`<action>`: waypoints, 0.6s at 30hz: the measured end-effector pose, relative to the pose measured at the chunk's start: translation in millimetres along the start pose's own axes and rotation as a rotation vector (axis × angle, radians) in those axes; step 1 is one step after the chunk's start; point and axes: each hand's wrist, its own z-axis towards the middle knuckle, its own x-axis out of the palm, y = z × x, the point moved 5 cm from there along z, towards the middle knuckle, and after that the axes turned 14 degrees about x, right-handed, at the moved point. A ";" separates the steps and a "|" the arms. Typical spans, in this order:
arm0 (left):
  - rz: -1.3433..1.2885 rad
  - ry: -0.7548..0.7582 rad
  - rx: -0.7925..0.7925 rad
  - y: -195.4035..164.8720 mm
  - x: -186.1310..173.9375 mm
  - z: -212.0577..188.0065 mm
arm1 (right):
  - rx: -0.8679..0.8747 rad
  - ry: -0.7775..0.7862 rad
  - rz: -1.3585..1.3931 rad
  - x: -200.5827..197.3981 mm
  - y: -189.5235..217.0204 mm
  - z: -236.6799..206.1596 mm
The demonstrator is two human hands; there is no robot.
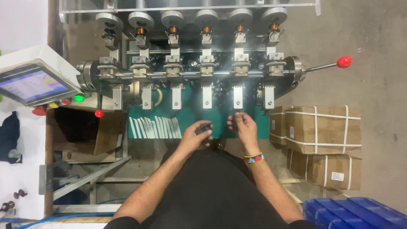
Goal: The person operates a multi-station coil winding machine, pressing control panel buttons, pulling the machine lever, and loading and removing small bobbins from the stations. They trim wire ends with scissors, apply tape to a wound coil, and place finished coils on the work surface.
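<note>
Fingers of my left hand curled around small dark parts; right hand pinched one, which I judged could slip onto the green mat.

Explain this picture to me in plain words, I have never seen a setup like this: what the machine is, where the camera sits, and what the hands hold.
The camera sits on the person's head, looking down. In front is a grey metal machine with a row of six stations; several carry small copper-coloured coils. A red-knobbed lever sticks out on its right, a tilted touchscreen panel stands at left. White strips lie on the green mat. The left hand holds small dark parts; the right hand pinches something too small to identify. Strapped cardboard boxes stand to the right.
</note>
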 end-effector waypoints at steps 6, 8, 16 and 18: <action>0.164 0.124 0.361 -34.9 9.5 1.6 | 0.243 0.387 -0.145 37.2 -9.7 -29.0; 0.155 0.106 0.379 -33.1 8.1 1.9 | 0.191 0.412 -0.075 48.5 -14.3 -35.1; -0.209 -0.233 -0.171 41.4 -50.5 -8.3 | 0.080 0.058 0.022 56.7 -33.2 -14.3; -0.166 -0.311 -0.291 60.6 -75.1 -19.2 | 0.083 0.063 -0.002 60.5 -31.0 -7.4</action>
